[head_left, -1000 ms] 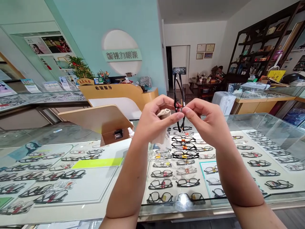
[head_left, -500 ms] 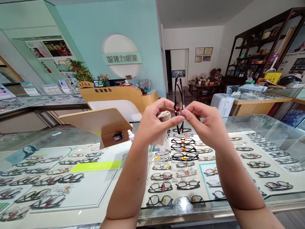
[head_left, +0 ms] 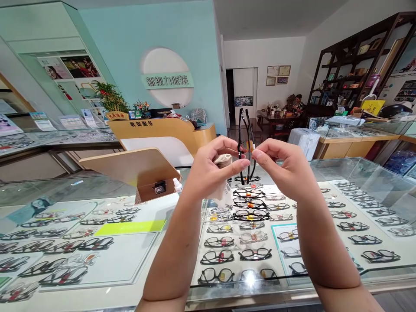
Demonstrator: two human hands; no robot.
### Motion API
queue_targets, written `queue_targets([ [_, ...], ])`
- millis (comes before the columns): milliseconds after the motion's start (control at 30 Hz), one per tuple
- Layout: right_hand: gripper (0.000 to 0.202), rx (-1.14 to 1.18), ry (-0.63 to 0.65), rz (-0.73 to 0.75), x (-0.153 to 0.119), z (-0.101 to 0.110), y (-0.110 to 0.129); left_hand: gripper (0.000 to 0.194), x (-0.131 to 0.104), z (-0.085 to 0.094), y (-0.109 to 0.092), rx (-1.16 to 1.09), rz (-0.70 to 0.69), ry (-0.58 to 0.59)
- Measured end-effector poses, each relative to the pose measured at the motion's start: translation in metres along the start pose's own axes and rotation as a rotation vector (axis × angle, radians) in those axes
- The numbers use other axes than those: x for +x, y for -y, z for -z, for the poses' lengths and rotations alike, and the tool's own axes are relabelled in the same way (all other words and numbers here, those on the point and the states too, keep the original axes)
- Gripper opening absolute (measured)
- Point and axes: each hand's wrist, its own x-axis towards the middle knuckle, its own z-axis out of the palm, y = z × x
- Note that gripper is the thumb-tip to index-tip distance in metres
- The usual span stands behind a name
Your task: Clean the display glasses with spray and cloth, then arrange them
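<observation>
A pair of black-framed eyeglasses (head_left: pixel 241 130) is held up on edge above the glass counter, between my two hands. My left hand (head_left: pixel 214 169) is closed, its thumb and fingers pinching the front of the frame. A beige cloth (head_left: pixel 224 197) is bunched in the same palm and hangs below it. My right hand (head_left: pixel 284 167) pinches one temple arm of the glasses between thumb and fingertips. That temple stands a little apart from the rest of the frame. The fingers partly hide the lenses.
Rows of eyeglasses (head_left: pixel 249 215) lie inside the glass display counter (head_left: pixel 208 292) below my hands. A tilted wooden board (head_left: pixel 130 169) and a small white bottle (head_left: pixel 177 185) stand to the left. Beyond are a cashier desk (head_left: pixel 152 130) and a seated person (head_left: pixel 297 105).
My right hand has moved slightly right with the temple, so the gap between the temple and the rest of the frame is wider. My left hand has barely moved.
</observation>
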Motion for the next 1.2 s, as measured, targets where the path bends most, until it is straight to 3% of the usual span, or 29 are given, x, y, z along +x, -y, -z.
queue_targets([
  [100,0.033,-0.138,-0.106,-0.006,0.000,0.005,-0.004,0.043,0.000,0.001,0.002,0.029,-0.006,-0.022],
  [267,0.018,-0.397,-0.410,0.028,0.004,0.013,-0.015,0.038,0.000,0.000,0.004,0.062,0.033,0.021],
  [500,0.014,-0.509,-0.602,0.077,0.013,0.015,-0.031,0.025,-0.004,-0.004,0.000,0.066,0.074,0.100],
  [633,0.056,-0.519,-0.536,0.139,0.013,0.002,-0.033,0.028,-0.004,-0.006,0.000,0.060,0.078,0.090],
  [700,0.067,-0.539,-0.500,0.159,0.012,-0.008,-0.033,0.031,-0.003,-0.006,0.001,0.059,0.064,0.065],
  [833,0.062,-0.530,-0.471,0.151,0.011,-0.018,-0.034,0.034,-0.002,-0.008,0.002,0.062,0.038,0.010],
  [967,0.056,-0.516,-0.431,0.142,0.011,-0.015,-0.038,0.029,-0.002,-0.019,0.005,0.061,0.037,-0.093],
  [1200,0.052,-0.555,-0.313,0.099,0.009,-0.011,-0.031,0.018,0.000,-0.042,0.021,0.128,-0.062,-0.452],
])
